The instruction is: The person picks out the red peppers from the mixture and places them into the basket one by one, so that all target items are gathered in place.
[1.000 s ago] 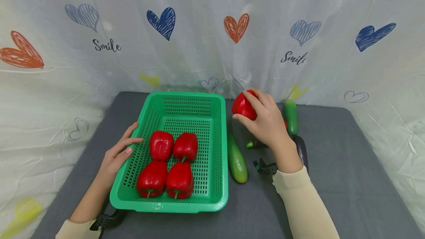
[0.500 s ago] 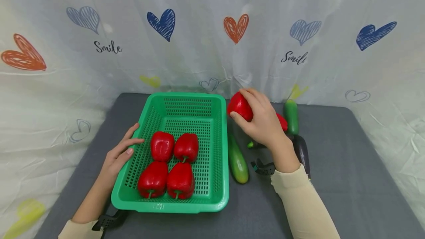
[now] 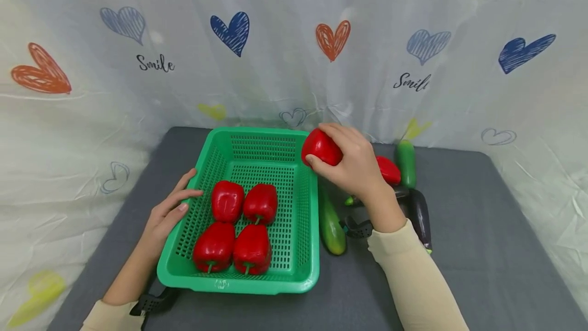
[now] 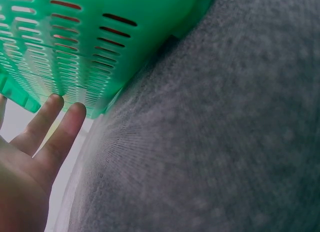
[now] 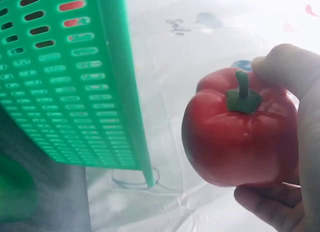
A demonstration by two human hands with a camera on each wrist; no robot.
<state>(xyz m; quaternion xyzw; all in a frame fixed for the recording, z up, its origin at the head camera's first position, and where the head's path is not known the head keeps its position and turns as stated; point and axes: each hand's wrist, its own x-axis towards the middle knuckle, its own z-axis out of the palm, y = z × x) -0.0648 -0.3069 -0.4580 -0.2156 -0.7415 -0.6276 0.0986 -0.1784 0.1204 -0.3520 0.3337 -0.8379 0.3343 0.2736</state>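
A red bell pepper (image 3: 321, 147) is gripped between the thumb and fingers of my right hand (image 3: 352, 162), held up at the basket's right rim. Its green stem shows in the right wrist view, where the pepper (image 5: 240, 137) fills the grasp. The green perforated basket (image 3: 239, 286) stands on the table, with several red bell peppers (image 3: 252, 249) grouped in its near left part. My left hand (image 3: 166, 213) rests with extended fingers on the basket's left rim. In the left wrist view, two of its fingers (image 4: 62, 134) lie against the outer wall.
Right of the basket lies a green cucumber-like vegetable (image 3: 333, 226). Beyond my right wrist are another red pepper (image 3: 388, 170), a green cucumber or zucchini (image 3: 406, 163) and a dark eggplant (image 3: 419, 218). A white printed curtain (image 3: 275, 75) hangs behind the grey table (image 3: 478, 229).
My right hand has carried the red bell pepper leftward to the basket's right rim, uncovering more of the vegetables behind it. My left hand stays on the left rim.
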